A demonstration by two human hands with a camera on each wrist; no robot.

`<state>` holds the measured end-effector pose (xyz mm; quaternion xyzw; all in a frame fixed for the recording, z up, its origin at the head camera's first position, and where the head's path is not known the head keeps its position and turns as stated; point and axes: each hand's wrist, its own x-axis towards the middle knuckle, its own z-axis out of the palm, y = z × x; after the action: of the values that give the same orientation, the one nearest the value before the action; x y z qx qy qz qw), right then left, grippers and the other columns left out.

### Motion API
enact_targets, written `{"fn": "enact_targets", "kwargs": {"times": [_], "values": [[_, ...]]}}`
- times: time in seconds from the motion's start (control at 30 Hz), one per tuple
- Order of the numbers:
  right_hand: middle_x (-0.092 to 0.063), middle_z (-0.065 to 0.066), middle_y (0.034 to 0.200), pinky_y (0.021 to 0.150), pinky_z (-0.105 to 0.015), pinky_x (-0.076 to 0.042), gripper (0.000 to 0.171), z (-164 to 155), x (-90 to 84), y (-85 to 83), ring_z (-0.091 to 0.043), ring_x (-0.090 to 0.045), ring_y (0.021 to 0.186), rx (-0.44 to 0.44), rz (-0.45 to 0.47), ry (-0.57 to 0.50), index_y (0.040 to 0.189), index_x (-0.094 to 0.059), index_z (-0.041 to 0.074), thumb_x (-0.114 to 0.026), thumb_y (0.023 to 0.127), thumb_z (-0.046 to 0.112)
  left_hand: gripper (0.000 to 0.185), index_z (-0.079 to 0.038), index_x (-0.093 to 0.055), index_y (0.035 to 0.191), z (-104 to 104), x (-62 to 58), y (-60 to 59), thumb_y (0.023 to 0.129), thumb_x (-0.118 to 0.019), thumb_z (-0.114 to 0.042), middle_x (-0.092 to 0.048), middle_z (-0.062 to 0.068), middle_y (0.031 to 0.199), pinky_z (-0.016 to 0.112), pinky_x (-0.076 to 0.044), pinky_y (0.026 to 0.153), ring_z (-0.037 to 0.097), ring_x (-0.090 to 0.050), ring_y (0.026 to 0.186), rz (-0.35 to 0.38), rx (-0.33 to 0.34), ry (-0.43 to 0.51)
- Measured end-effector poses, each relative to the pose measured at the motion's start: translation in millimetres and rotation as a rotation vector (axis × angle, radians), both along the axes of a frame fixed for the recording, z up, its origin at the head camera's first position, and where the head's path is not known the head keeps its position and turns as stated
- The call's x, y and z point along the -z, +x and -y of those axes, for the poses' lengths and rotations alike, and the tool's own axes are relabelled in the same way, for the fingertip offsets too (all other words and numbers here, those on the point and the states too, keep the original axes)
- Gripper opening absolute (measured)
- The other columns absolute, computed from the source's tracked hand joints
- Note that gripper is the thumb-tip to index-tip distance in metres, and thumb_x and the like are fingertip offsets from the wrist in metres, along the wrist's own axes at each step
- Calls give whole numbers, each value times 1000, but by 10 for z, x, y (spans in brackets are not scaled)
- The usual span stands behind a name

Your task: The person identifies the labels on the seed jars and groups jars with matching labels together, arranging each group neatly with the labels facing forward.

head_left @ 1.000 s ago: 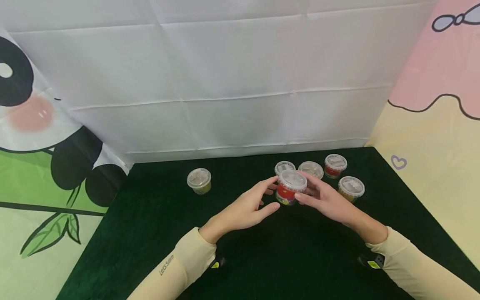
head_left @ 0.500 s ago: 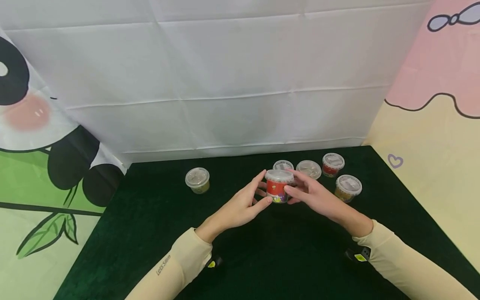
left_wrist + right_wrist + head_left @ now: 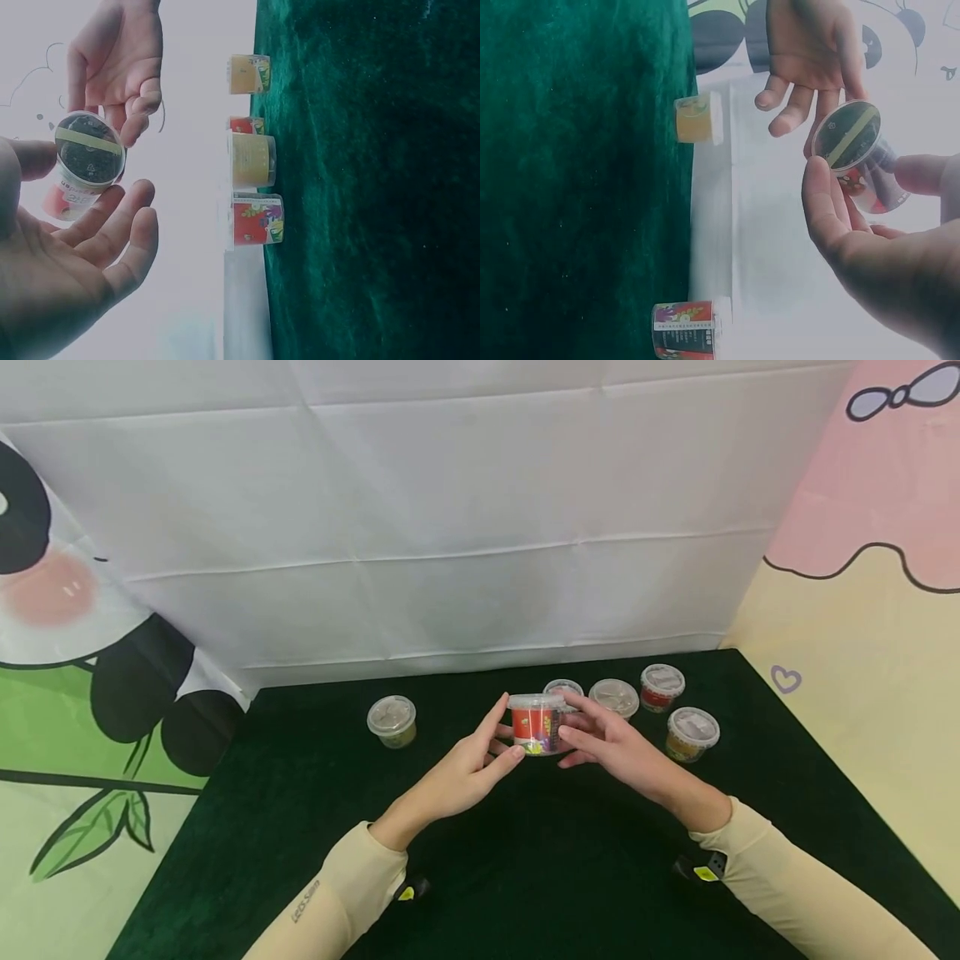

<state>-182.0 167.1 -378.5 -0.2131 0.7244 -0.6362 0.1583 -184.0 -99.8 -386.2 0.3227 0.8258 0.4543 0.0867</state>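
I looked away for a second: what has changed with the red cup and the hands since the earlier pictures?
The red-labelled cup has moved left and come upright from a tilt, off the table, and the left hand has closed in to hold it with the right hand. The five other cups and the green table stayed put.

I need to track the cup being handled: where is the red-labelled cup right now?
In the head view the red-labelled cup is lifted above the green table, held between the left hand and right hand, just ahead of the cluster of lidded cups.
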Motion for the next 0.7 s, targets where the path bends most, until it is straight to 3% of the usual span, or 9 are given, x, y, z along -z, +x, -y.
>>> {"fn": "enact_targets", "kwargs": {"times": [0.33, 0.7], "values": [[-44, -27, 145, 93, -43, -55, 65, 34, 31, -16, -36, -59, 118, -15, 6, -10, 162, -19, 10, -53, 108, 22, 77, -24, 0, 164, 55, 12, 1, 108, -51, -34, -52, 13, 144, 35, -54, 87, 19, -62, 108, 49, 8, -4], [-43, -27, 145, 94, -44, -55, 66, 72, 63, -34, -35, -59, 117, -24, 41, -5, 162, -17, 9, -52, 108, 23, 78, -26, -1, 164, 99, 100, -11, 106, -52, -40, -54, 8, 140, 35, -55, 85, 14, -64, 105, 77, -7, 0]]}}
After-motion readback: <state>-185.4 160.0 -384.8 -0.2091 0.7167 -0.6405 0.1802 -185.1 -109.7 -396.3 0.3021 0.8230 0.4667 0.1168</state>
